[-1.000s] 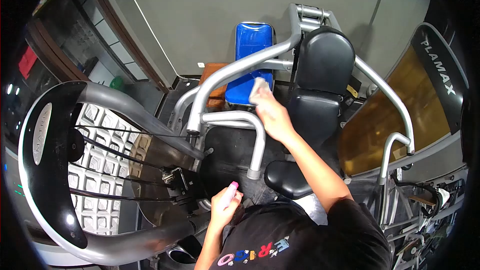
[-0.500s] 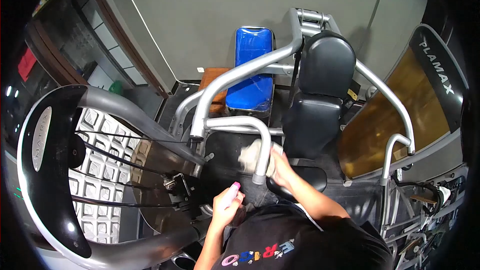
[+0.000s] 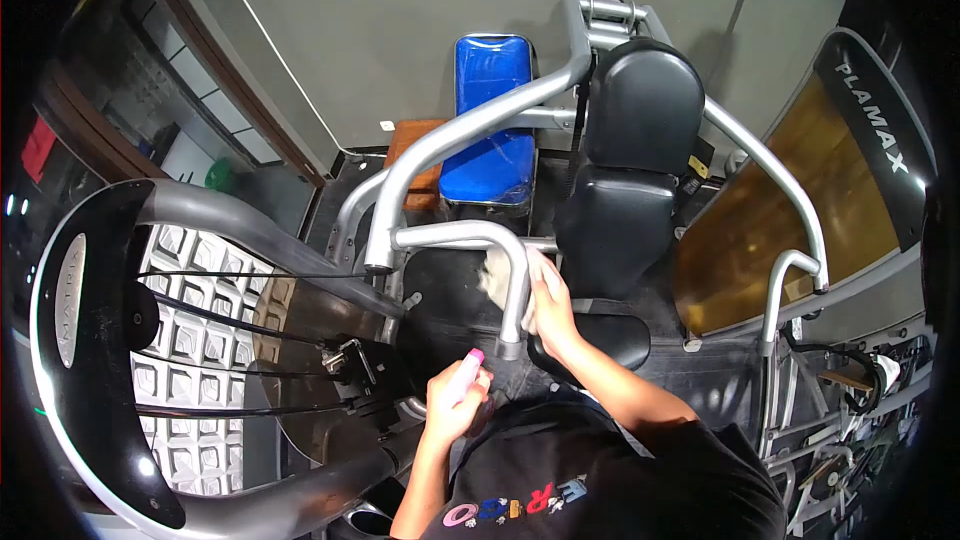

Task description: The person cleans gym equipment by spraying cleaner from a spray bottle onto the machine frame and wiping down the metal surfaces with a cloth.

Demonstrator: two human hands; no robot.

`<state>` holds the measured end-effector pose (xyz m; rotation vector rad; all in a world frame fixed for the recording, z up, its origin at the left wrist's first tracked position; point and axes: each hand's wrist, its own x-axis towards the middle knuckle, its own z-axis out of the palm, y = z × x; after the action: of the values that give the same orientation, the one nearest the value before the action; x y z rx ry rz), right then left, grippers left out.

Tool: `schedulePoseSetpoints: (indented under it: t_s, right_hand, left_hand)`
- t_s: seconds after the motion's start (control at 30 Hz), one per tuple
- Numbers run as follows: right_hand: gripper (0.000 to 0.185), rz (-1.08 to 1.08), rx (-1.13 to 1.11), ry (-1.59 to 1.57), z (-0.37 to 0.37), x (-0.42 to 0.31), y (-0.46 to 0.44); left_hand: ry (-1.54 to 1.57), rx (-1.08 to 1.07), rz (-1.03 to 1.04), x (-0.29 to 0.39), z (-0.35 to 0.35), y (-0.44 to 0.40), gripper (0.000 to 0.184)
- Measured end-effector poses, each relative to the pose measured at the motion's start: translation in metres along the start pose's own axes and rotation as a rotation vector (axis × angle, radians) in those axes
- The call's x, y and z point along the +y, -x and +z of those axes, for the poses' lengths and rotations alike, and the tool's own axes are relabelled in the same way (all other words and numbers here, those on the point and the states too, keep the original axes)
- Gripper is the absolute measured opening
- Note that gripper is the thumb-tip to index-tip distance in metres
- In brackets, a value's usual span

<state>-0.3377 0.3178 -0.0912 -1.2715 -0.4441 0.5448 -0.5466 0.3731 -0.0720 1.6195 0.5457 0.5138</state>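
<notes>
My right hand (image 3: 552,308) presses a whitish cloth (image 3: 495,278) around the bent silver handle (image 3: 517,285) of an exercise machine. The cloth shows on both sides of the tube, partly hidden behind it. Lower and to the left, my left hand (image 3: 455,402) is closed around a spray bottle with a pink nozzle (image 3: 475,355). Most of the bottle is hidden by my fingers and shirt. Beyond the handle stand the machine's black backrest (image 3: 645,105) and black seat (image 3: 615,230).
A blue padded chair (image 3: 490,165) stands by the wall beside a wooden stool (image 3: 412,152). To my left rises a Matrix cable machine (image 3: 70,300); a Plamax panel (image 3: 790,210) stands at right. A small black pad (image 3: 600,345) sits just below my right forearm.
My right hand and the cloth have shifted a little upward along the handle. My left hand still grips the bottle. The whole view has shifted slightly.
</notes>
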Motion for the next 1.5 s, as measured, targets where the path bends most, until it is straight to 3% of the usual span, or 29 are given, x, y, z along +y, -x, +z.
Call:
schedulePoseSetpoints:
  t_s: [0.1, 0.2, 0.23, 0.3, 0.37, 0.47, 0.5, 0.6, 0.67, 0.77, 0.93, 1.0, 1.03, 1.1, 1.17, 1.23, 1.27, 1.43, 1.5]
  right_hand:
    - [0.043, 0.098, -0.113, -0.098, -0.024, 0.001, 0.045]
    - [0.045, 0.087, -0.061, -0.04, -0.049, 0.004, 0.053]
    - [0.046, 0.155, -0.045, -0.229, -0.047, -0.013, 0.048]
    - [0.041, 0.065, 0.009, -0.246, -0.039, -0.039, 0.028]
    - [0.043, -0.217, -0.034, 0.128, -0.043, -0.034, 0.0]
    - [0.038, -0.672, -0.324, 0.705, -0.024, -0.031, -0.03]
    - [0.038, -0.624, -0.388, 0.934, -0.015, -0.02, -0.024]
    - [0.032, -0.673, -0.505, 1.051, -0.016, -0.014, -0.011]
    - [0.026, -0.699, -0.755, 1.189, -0.029, -0.016, 0.002]
    - [0.026, -0.724, -0.852, 1.102, -0.041, -0.001, 0.037]
    - [0.024, -0.814, -0.827, 1.114, -0.01, -0.007, 0.043]
    - [0.021, -0.769, -1.028, 1.32, 0.007, -0.017, 0.036]
    - [0.021, -0.776, -1.028, 1.319, 0.015, -0.017, 0.035]
    - [0.018, -0.695, -1.119, 1.61, 0.03, -0.018, 0.034]
    - [0.016, -0.677, -1.086, 1.559, 0.043, -0.009, 0.033]
    - [0.018, -0.402, -1.337, 1.814, 0.062, -0.015, 0.029]
    - [0.021, -0.392, -1.4, 1.86, 0.067, -0.016, 0.028]
    - [0.026, -0.344, -1.519, 1.926, 0.08, -0.009, 0.013]
    - [0.028, -0.197, -1.561, 1.877, 0.085, -0.009, 0.007]
  left_hand:
    - [0.048, -0.007, -0.044, -0.022, -0.002, 0.015, 0.013]
    - [-0.08, -0.011, -0.072, -0.027, -0.007, 0.031, 0.014]
    - [-0.082, -0.003, -0.083, -0.028, -0.009, 0.035, 0.014]
    - [-0.037, 0.043, -0.116, -0.027, -0.013, 0.04, 0.013]
    - [-0.043, 0.047, -0.118, -0.026, -0.016, 0.04, 0.014]
    - [-0.108, 0.102, -0.131, -0.015, -0.017, 0.036, 0.008]
    - [-0.107, 0.103, -0.125, -0.011, -0.017, 0.034, 0.008]
    - [-0.055, 0.12, -0.131, -0.005, -0.015, 0.028, 0.009]
    - [-0.058, 0.117, -0.116, -0.005, -0.014, 0.027, 0.009]
    - [-0.06, 0.088, -0.067, -0.007, -0.012, 0.026, 0.01]
    - [-0.074, 0.056, -0.101, -0.006, -0.009, 0.028, 0.01]
    - [-0.066, 0.034, -0.116, -0.001, -0.012, 0.028, 0.011]
    - [-0.065, 0.029, -0.125, 0.002, -0.013, 0.027, 0.011]
    - [-0.062, 0.034, -0.132, 0.004, -0.015, 0.026, 0.012]
    - [-0.155, -0.002, -0.125, -0.003, -0.017, 0.027, 0.018]
    - [-0.202, 0.026, -0.074, -0.006, -0.013, 0.028, 0.018]
    - [-0.204, 0.043, -0.065, -0.004, -0.009, 0.03, 0.018]
    - [-0.123, 0.137, -0.121, 0.005, 0.014, 0.043, 0.017]
    - [-0.261, 0.047, -0.089, 0.012, 0.022, 0.051, 0.016]
